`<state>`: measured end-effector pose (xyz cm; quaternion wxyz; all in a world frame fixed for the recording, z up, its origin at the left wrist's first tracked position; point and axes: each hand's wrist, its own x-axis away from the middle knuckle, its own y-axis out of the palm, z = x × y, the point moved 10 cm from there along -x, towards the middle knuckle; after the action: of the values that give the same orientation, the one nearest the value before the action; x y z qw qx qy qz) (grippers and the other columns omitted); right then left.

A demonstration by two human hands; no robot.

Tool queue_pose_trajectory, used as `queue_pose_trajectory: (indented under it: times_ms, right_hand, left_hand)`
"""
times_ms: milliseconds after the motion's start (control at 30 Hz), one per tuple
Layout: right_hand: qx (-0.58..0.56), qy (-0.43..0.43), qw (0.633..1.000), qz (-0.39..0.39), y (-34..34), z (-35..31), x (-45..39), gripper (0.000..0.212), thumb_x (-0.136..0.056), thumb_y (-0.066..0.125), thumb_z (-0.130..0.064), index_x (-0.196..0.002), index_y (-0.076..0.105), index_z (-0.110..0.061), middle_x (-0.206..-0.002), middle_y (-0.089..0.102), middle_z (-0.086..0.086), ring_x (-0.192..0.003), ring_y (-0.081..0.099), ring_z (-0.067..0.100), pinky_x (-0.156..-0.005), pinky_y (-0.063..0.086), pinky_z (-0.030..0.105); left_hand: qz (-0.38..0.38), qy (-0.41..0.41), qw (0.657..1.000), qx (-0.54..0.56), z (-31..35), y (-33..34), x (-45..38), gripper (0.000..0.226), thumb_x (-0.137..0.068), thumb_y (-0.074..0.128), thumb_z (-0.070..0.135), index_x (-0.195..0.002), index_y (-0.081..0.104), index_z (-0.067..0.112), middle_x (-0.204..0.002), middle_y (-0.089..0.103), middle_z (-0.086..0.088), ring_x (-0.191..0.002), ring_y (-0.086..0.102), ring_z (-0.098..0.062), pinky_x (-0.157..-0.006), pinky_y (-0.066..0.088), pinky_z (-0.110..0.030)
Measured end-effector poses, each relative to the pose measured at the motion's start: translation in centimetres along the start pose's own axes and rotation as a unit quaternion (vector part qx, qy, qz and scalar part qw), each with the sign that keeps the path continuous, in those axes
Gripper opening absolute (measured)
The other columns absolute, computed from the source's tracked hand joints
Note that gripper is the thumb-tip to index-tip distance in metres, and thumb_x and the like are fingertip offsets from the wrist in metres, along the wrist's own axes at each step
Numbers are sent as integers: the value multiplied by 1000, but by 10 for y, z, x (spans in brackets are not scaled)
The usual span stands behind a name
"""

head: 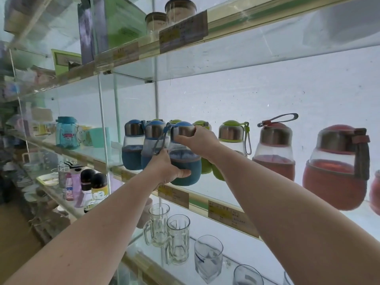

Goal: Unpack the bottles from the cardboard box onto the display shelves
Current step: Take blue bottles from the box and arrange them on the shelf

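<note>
A blue-sleeved glass bottle [186, 159] with a metal cap stands at the front edge of the middle glass shelf [205, 187]. My left hand [166, 168] grips its padded lower body from the left. My right hand [198, 141] holds its metal cap from the right. Two more blue bottles [133, 144] stand just to its left, the nearer one touching it. Green bottles [231, 133] stand behind and to the right, and two red bottles [274, 149] further right. The cardboard box is not in view.
Glass mugs [177, 239] and tumblers [208, 258] fill the shelf below. Small character bottles [98, 188] stand lower left. A vertical glass divider [103, 128] separates the left bay with a teal bottle [67, 132]. Jars [180, 9] and boxes sit on the top shelf.
</note>
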<state>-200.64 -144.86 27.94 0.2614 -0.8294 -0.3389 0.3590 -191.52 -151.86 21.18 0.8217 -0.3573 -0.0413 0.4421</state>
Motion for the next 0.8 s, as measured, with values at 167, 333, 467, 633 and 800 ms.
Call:
queue_pose_trajectory:
  times_ms: [167,333,467,633,800]
  right_hand:
    - [-10,31,999,1,-3,0,4,70,-83,58,-54,-131,44,-6,-115,55,8,-99,54,22,-73,45,30]
    - [19,-93,989,110,-27,-67,35,64,-89,54,-43,-143,32,-15,-144,36,6,-132,34,24,-103,33,38]
    - [-45,-226,972,38,17,-143,77,46,-92,54,-34,-135,46,-19,-136,46,3,-121,48,19,-90,37,28]
    - [-71,-225,958,-164,152,-167,132,43,-91,54,-38,-130,53,-18,-133,51,4,-117,53,22,-90,41,30]
    - [-63,-122,935,-326,293,-121,199,49,-91,53,-42,-131,52,-16,-131,55,6,-118,52,22,-91,42,31]
  left_hand:
    - [-32,-29,999,14,2,1,4,70,-73,79,24,-134,46,17,-128,54,-1,-113,51,-22,-95,44,-33]
    - [68,-8,997,34,13,-44,38,41,-87,65,28,-124,54,12,-117,55,-2,-101,49,-18,-83,39,-29]
    - [175,-37,983,-30,-23,-97,84,45,-89,61,28,-126,52,5,-118,60,-15,-103,56,-28,-78,41,-31]
    - [150,-184,969,-67,-130,-118,155,50,-88,61,19,-122,49,-16,-123,51,-34,-113,50,-43,-91,43,-41]
    - [131,-302,943,-52,-250,-110,237,45,-92,57,28,-131,47,9,-135,50,-12,-121,49,-29,-92,42,-31]
